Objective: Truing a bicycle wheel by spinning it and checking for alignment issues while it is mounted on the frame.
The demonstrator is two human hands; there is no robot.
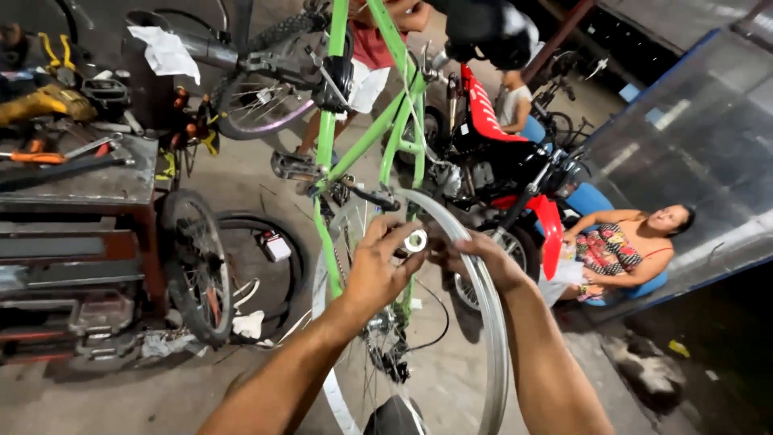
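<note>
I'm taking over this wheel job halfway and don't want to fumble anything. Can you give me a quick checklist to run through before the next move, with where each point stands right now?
1. Small white roll gripped: ok, it sits in the fingertips of the left hand.
2. Right hand supporting: ok, its fingers meet the left hand at the roll, beside the silver wheel rim.
3. Green bicycle frame steady: cannot tell what holds it up.
4. Wheel seated in the frame: cannot tell, the hub is blurred.
5. Floor around: not ok, a loose spoked wheel and rags lie close.
6. Tools within reach: ok, the workbench at left holds several.
</note>
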